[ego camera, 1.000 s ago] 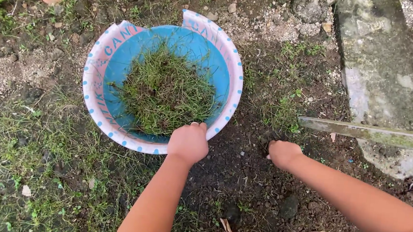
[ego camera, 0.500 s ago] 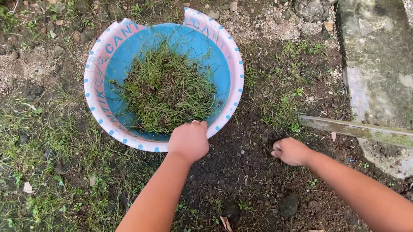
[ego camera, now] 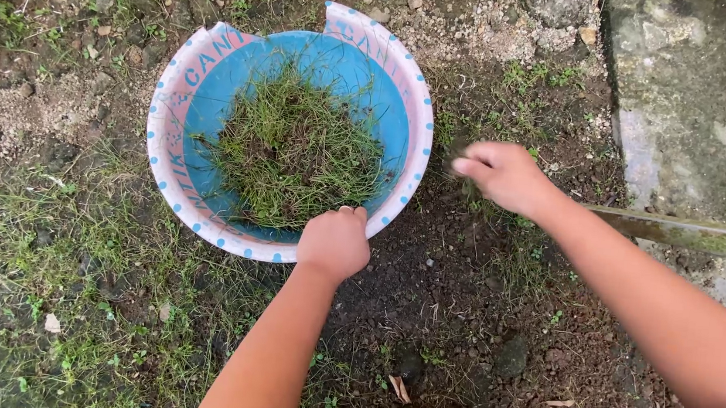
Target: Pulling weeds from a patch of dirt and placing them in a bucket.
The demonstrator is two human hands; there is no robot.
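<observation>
Bare soil [ego camera: 457,326], patchy grass [ego camera: 46,229], concrete slab [ego camera: 678,109]

Blue basin [ego camera: 398,102], cracked rim, w/ pulled grass [ego camera: 293,150], on soil.

The right hand [ego camera: 506,174] has lifted off the soil and moved up beside the basin [ego camera: 416,147] rim.

head-worn view, looking steeply down, close over ground [ego camera: 475,328]
</observation>
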